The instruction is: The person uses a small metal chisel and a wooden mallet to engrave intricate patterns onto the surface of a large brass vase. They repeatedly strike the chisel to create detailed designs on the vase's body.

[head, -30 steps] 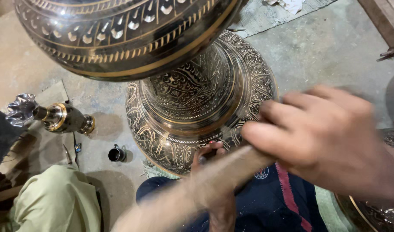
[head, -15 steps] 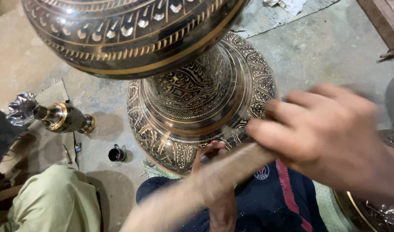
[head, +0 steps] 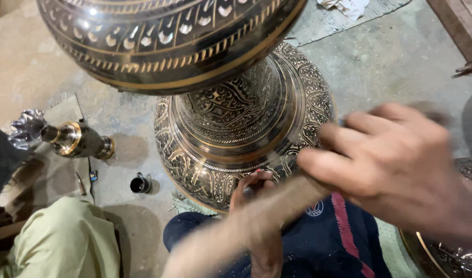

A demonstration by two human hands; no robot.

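Observation:
A large engraved brass vase stands on the floor, its bulging body (head: pixel 169 41) above a flared, patterned foot (head: pixel 236 134). My left hand (head: pixel 254 191) rests at the foot's near rim, pinching a small dark punch (head: pixel 247 191) against the metal. My right hand (head: pixel 395 164) is close to the camera and blurred. It grips a wooden handle (head: pixel 277 206) that slants down to the left across my left forearm. The handle's head is not visible. My legs in dark navy trousers (head: pixel 318 242) lie below the vase.
On the concrete floor at left lie a small brass fitting (head: pixel 76 139) and a little dark cup (head: pixel 139 184). Another person's pale green trouser leg (head: pixel 66 242) fills the lower left. A second engraved brass piece (head: pixel 442 252) sits lower right; a white rag (head: pixel 349 7) lies at the top.
My right hand and the wooden handle shift only slightly and stay motion-blurred. My left hand keeps the punch at the vase's foot.

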